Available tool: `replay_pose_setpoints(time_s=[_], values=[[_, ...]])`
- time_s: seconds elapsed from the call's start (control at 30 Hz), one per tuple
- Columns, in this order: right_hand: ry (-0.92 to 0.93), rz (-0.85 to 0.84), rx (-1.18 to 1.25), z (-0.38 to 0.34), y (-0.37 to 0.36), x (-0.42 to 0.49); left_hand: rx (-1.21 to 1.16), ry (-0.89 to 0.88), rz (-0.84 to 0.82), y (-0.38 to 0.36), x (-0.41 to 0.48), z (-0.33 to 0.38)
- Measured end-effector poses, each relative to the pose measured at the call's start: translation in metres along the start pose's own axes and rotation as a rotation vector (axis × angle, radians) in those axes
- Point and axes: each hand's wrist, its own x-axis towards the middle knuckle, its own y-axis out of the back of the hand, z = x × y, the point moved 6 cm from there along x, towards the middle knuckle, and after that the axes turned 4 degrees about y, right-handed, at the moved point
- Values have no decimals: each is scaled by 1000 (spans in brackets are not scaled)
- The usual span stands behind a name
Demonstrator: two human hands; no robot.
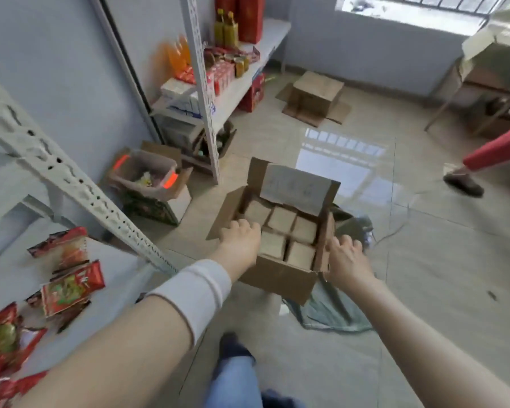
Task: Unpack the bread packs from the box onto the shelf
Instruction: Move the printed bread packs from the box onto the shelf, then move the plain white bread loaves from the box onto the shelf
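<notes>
Inside the open box [277, 278], pale square bread packs [281, 220] sit gridded.

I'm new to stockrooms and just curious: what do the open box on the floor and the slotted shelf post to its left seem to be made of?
The box looks like plain cardboard, matte brown, with creased, folded flaps. The shelf post looks like metal painted off-white: thin, stiff, with rows of punched slots, though blur leaves its finish unclear.
</notes>
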Motion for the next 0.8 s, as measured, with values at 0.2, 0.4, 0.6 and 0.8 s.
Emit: replay_pose_setpoints(time_s=[0.2, 0.4, 0.6, 0.8], values=[[-74, -152, 31, 39, -72, 101, 6, -59, -151, -53, 129, 42], [-212, -285, 194, 59, -150, 223, 10, -98, -326, -123, 270, 66], [-526, -272, 535, 88, -231, 355, -281, 46, -270, -176, 418, 85], [-822, -145, 750, 92, -287, 412, -577, 251, -52, -203, 480, 94]])
